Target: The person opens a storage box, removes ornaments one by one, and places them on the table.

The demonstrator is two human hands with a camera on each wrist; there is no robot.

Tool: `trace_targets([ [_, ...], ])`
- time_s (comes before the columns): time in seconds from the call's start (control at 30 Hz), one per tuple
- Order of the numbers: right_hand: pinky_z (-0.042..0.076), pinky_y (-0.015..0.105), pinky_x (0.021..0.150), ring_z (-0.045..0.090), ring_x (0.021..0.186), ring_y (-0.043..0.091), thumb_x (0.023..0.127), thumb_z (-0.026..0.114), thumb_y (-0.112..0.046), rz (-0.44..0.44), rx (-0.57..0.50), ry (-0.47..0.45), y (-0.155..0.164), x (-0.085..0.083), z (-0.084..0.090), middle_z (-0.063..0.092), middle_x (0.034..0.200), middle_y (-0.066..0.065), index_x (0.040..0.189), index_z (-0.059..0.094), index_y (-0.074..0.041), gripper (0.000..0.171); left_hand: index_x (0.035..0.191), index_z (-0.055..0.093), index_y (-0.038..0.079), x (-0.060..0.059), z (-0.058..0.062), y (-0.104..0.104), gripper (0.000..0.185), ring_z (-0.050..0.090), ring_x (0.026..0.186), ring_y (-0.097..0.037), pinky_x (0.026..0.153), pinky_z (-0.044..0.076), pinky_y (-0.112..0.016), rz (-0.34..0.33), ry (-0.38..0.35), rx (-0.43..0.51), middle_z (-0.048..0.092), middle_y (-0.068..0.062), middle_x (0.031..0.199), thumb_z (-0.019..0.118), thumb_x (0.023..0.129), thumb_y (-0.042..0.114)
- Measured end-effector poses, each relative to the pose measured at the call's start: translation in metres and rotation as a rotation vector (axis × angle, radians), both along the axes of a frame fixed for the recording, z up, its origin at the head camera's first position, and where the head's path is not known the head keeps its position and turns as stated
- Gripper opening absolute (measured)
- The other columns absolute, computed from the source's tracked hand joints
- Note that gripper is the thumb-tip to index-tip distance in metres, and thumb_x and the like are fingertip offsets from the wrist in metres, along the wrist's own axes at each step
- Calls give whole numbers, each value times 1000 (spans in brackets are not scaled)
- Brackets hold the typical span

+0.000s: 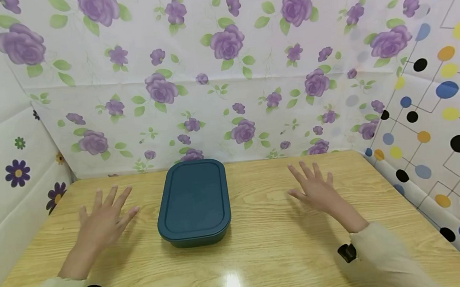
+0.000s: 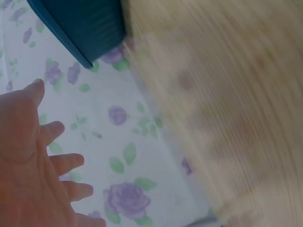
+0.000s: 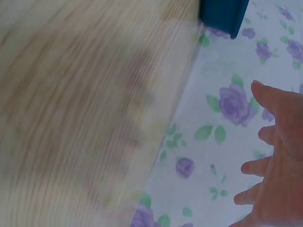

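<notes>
While the dark teal lidded box [image 1: 194,202] lay in the middle of the wooden table [image 1: 283,245], the left hand [image 1: 104,219] and right hand [image 1: 317,188] hovered beside it with fingers spread wide, empty, so both sides probably needed an even, level grip.

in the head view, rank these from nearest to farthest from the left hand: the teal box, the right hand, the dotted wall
1. The teal box, just to the right of the left hand, at the table's middle.
2. The right hand, beyond the box, on the far side of it.
3. The dotted wall, past the table's right edge.
</notes>
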State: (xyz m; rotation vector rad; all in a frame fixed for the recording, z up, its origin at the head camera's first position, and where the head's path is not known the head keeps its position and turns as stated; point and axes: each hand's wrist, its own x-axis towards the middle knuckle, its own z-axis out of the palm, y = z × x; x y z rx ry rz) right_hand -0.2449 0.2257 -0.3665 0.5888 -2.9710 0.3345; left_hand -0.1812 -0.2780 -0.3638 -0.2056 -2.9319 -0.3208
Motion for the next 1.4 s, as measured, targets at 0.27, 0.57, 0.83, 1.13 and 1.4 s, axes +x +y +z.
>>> trace_targets([
  [0.27,3,74,91,3,132,50,92,47,-46,78,-102,-40,-51,0,4,11,150,20,148,15,-16,71,147,21,14,-9,0,23,66,9,127,-57,86,8,-76,-60,-29,124,18,-30,144,37,95,50],
  [0.57,13,70,95,14,134,43,93,46,-45,185,-257,-134,-102,-2,1,18,149,19,148,11,-18,71,144,23,1,-17,0,43,64,22,127,-50,95,24,-64,-173,-77,409,22,-31,143,41,96,40],
  [0.83,23,46,106,21,135,31,95,46,-37,301,-451,-249,-131,-11,-10,18,150,14,147,12,-7,69,146,16,7,-19,5,53,70,30,124,-51,90,37,-59,-112,-289,645,23,-32,142,43,94,45],
  [1.13,43,44,90,48,116,38,94,49,-34,228,-643,-433,-147,-10,-19,40,136,22,145,25,-6,63,144,20,2,-30,-4,63,63,48,114,-42,80,50,-42,-40,-438,931,26,-32,139,51,94,23],
  [1.4,50,31,77,60,101,29,86,64,-23,219,-734,-509,-154,-3,-21,44,130,18,144,22,-2,75,141,31,4,-35,-10,67,59,61,93,-29,69,53,-35,10,-377,884,37,-31,131,58,91,18],
])
